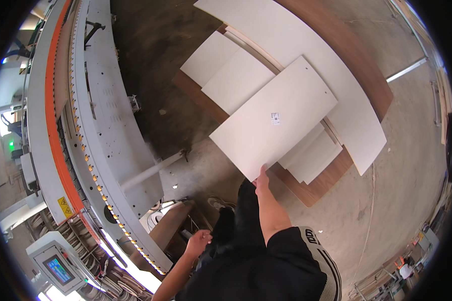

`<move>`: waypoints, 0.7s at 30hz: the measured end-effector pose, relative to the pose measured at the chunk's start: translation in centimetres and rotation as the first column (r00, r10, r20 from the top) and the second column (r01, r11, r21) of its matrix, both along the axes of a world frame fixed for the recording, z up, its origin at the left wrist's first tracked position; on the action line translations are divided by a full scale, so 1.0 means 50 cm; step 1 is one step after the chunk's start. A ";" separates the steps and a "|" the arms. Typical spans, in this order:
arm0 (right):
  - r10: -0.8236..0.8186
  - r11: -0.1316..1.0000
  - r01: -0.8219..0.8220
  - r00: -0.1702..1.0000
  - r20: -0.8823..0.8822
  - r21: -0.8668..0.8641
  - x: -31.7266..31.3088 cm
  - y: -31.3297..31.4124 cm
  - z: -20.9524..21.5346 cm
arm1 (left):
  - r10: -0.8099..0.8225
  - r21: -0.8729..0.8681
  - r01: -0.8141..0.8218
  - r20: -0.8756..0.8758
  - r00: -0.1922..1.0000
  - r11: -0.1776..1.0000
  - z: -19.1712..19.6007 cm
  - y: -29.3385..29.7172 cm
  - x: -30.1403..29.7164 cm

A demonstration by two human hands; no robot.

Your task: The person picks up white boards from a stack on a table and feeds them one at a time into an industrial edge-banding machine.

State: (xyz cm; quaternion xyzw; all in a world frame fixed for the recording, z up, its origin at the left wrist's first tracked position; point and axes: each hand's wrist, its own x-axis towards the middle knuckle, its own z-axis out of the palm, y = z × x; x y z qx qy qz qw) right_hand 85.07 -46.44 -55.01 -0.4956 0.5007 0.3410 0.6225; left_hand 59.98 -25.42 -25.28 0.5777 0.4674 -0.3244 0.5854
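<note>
My right hand (259, 181) grips the near corner of a white rectangular panel (291, 103). This panel bears a small printed label and has two small dark holes near its far edge. Underneath it lie a long white panel (331, 70) and several shorter white panels (238, 75). More white panels (314, 155) show in a stack just right of the gripped corner. My left hand (199, 242) hangs low beside my leg, fingers curled in, with nothing seen in it.
A long grey machine (108, 100) with an orange strip and a row of yellow rollers runs along the left. Its control screen (59, 268) stands at the lower left. Brown wood-grain boards (311, 190) lie under the white panels on the concrete floor (402, 130). A grey bar (153, 168) juts from the machine.
</note>
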 end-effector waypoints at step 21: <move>-0.356 0.838 0.220 0.914 0.195 0.500 0.185 -0.136 0.512 | 0.588 -0.497 -0.389 0.344 0.732 0.776 0.214 -0.018 0.452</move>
